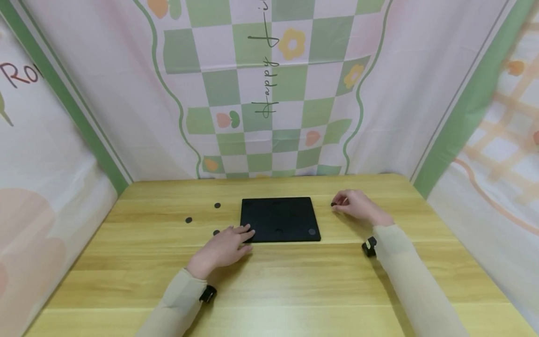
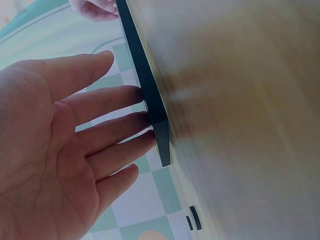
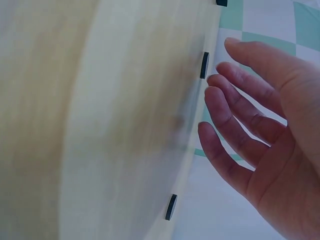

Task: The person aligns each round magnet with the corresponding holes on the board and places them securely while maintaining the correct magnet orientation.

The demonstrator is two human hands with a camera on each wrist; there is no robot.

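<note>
A flat black rectangular board [image 1: 278, 217] lies on the wooden table. The straight, spread fingers of my left hand [image 1: 221, 248] rest on its near left corner; the left wrist view shows three fingertips at the board's edge [image 2: 145, 70]. To the right of the board, my right hand [image 1: 355, 204] hovers low with loosely bent fingers. Its thumb and forefinger are right at a small black disc [image 1: 333, 204]. In the right wrist view this disc [image 3: 204, 65] stands just past the fingertips, with a gap showing. A second disc [image 3: 171, 207] lies farther along, hidden behind the hand in the head view.
Left of the board lie more black discs [image 1: 217, 205], one of them [image 1: 216, 232] partly covered by my left hand. Another disc [image 1: 311, 231] sits at the board's near right corner. Faint round marks show on the board. Patterned cloth [image 1: 290, 84] hangs around the table.
</note>
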